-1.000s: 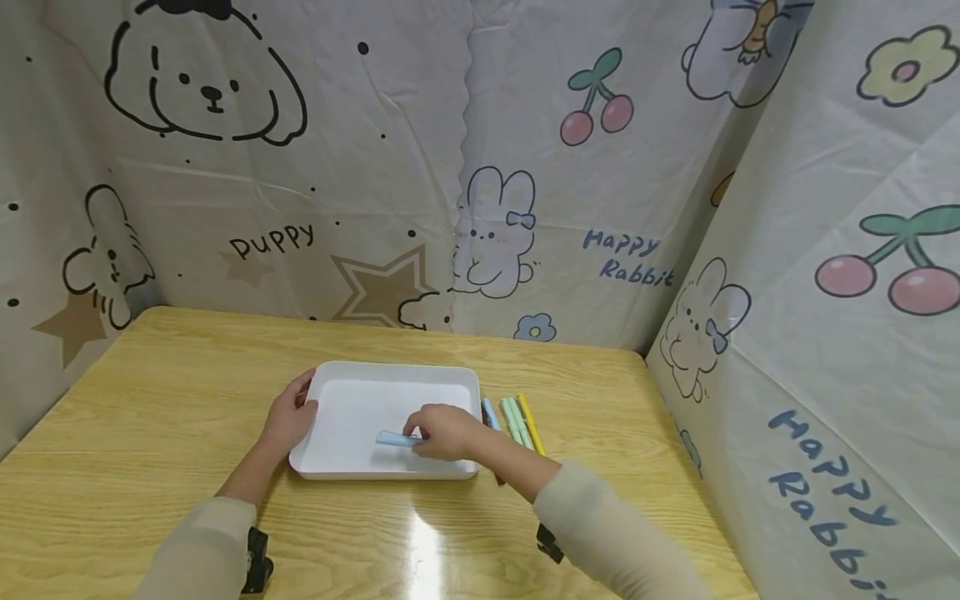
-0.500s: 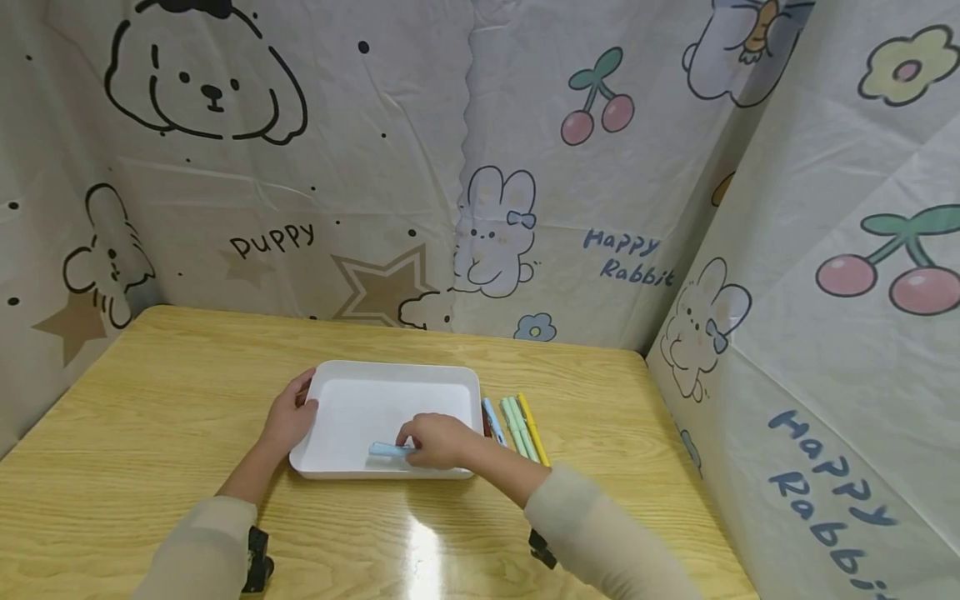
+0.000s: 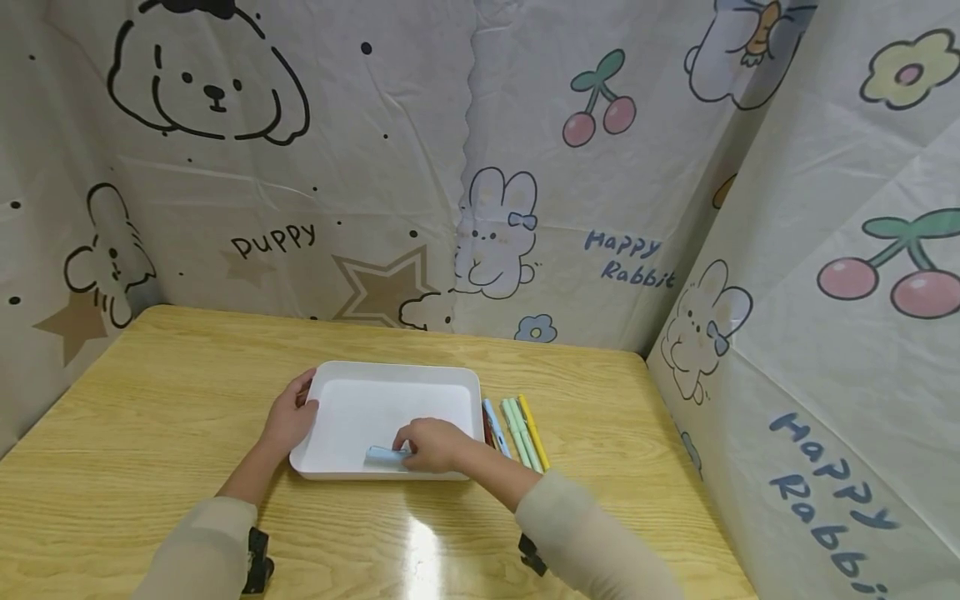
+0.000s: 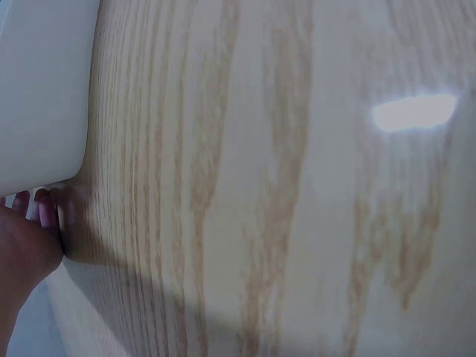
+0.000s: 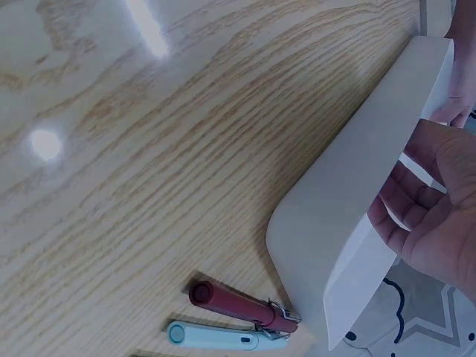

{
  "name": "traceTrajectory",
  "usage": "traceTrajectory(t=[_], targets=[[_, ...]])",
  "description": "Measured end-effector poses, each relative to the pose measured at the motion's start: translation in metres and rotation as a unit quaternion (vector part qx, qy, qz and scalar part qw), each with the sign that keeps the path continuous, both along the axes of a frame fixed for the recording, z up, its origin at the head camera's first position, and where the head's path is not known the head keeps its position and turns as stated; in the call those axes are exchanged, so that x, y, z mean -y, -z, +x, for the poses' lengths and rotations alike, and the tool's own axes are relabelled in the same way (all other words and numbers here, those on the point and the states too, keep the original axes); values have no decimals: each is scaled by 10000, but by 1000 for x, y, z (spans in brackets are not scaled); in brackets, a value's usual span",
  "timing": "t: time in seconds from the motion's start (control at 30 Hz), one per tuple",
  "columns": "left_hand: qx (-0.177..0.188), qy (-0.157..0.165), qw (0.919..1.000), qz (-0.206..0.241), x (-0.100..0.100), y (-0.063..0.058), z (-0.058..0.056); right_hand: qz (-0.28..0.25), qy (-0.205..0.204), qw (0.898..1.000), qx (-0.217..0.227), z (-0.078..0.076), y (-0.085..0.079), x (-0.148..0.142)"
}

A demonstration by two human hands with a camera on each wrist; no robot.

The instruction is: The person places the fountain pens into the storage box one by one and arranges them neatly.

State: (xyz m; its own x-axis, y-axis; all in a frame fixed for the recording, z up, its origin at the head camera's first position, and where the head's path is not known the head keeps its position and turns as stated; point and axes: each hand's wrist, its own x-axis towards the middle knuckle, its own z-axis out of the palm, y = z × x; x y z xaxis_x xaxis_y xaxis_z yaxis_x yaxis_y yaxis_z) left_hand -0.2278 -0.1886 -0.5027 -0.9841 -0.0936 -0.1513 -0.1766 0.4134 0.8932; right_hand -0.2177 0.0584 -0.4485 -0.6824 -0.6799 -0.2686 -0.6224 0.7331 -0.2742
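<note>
A white rectangular tray (image 3: 360, 408) lies on the wooden table. My left hand (image 3: 291, 417) grips its left side, the thumb near the rim; in the left wrist view the left hand (image 4: 30, 242) shows only partly, against the tray's outer wall. Inside the tray, my right hand (image 3: 433, 445) pinches a light blue pen (image 3: 384, 456) low along the front wall. The right wrist view has the right hand (image 5: 439, 201) reaching over the rim, with curled fingers; the tray wall (image 5: 349, 171) hides the held pen there.
Right of the tray lie a dark red pen (image 5: 238, 305), another light blue pen (image 5: 219, 336), two light green pens (image 3: 519, 429) and a yellow pen (image 3: 533, 429). A patterned cloth (image 3: 375, 192) hangs behind the table (image 3: 187, 367) and along its sides.
My right hand has moved slightly left and toward the front of the tray, lowering the light blue pen beside the front wall. The left hand and tray have stayed put.
</note>
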Motion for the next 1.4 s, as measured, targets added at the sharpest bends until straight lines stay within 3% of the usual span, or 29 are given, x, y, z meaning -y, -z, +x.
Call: traceTrajectory(t=[0.27, 1.4], targets=[[-25, -2, 10000, 20, 1, 2, -1, -25, 33, 10000, 54, -1, 9, 3], [-29, 21, 10000, 0, 0, 2, 0, -275, 293, 9985, 372, -3, 8, 5]])
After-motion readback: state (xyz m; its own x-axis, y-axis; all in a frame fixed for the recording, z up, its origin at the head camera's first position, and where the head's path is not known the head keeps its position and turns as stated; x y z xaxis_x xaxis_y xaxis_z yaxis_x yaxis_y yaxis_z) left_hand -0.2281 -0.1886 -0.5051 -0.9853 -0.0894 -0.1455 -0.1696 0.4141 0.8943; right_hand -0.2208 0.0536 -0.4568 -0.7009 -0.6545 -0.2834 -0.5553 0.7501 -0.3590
